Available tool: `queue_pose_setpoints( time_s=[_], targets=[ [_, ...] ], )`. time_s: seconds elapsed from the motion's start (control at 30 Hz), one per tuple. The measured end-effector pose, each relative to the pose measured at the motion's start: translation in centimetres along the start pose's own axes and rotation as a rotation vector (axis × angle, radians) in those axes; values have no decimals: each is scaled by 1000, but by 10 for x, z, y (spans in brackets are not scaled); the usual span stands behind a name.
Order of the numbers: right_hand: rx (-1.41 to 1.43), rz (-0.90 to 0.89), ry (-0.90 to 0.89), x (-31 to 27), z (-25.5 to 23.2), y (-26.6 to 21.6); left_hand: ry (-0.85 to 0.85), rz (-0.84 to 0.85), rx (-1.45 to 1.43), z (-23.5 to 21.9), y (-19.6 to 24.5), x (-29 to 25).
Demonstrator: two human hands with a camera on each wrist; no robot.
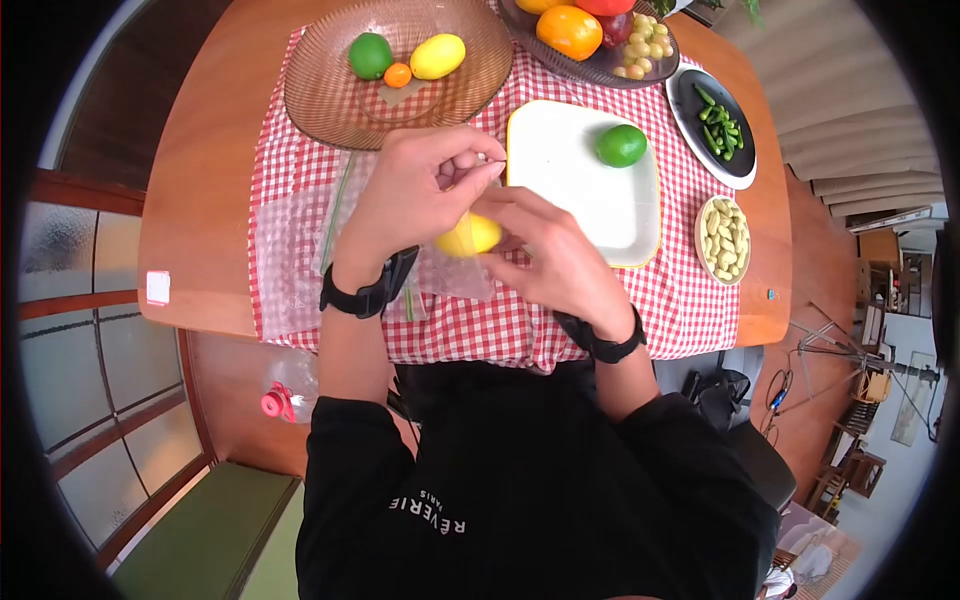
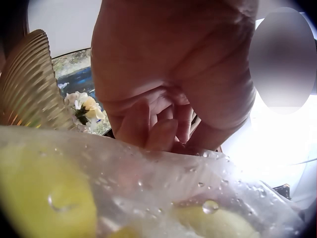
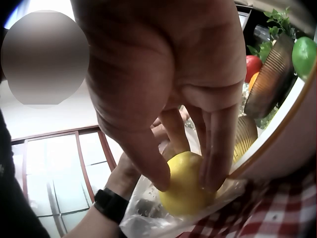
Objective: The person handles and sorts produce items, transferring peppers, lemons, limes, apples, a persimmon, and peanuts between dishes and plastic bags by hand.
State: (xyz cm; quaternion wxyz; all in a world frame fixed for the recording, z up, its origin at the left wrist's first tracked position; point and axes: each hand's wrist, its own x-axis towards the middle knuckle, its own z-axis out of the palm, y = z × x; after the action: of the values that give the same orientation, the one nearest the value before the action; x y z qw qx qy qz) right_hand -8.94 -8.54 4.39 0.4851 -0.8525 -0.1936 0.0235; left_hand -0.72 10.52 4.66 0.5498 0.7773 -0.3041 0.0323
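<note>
My left hand pinches the upper edge of a clear plastic bag, its thumb and fingertips together. The bag, wet with water drops, fills the bottom of the left wrist view, and yellow fruit shows through it. My right hand grips a lemon between thumb and fingers, right at the bag's mouth. In the head view the lemon sits just below the left hand, partly behind the right fingers. A white tray with a yellow rim stands beyond the right hand, holding a green lime.
A ribbed amber bowl holds a lime, a lemon and a small orange fruit. Behind the tray stands a dark fruit bowl. Green peppers lie on a plate, with a bowl of pale nuts nearer. Another clear bag lies left.
</note>
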Motion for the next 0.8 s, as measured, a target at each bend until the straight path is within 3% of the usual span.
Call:
queue_pose_setpoints(
  time_s=[0.1, 0.17, 0.23, 0.3, 0.37, 0.4, 0.5, 0.57, 0.67, 0.8],
  targets=[
    [109, 8, -18, 5, 10, -1, -8, 27, 8, -1, -4, 0],
    [150, -21, 10, 1, 18, 5, 93, 43, 40, -1, -8, -2],
    [507, 12, 29, -1, 24, 9, 109, 70, 73, -5, -5, 0],
    [414, -61, 73, 2, 20, 4, 45, -24, 79, -8, -3, -2],
    [128, 4, 39, 5, 14, -5, 22, -20, 94, -8, 1, -1],
    [39, -50, 138, 7, 21, 0, 27, 26, 90, -8, 1, -2],
    [-57, 48, 97, 12, 23, -7, -6, 30, 86, -16, 8, -8],
    [12, 101, 91, 13, 26, -9, -44, 16, 93, -23, 12, -9],
    [134, 69, 181, 16, 35, -2, -107, -81, -158, -23, 12, -12],
    [303, 39, 76, 15, 41, -2, -51, -63, -72, -20, 12, -15]
  ],
)
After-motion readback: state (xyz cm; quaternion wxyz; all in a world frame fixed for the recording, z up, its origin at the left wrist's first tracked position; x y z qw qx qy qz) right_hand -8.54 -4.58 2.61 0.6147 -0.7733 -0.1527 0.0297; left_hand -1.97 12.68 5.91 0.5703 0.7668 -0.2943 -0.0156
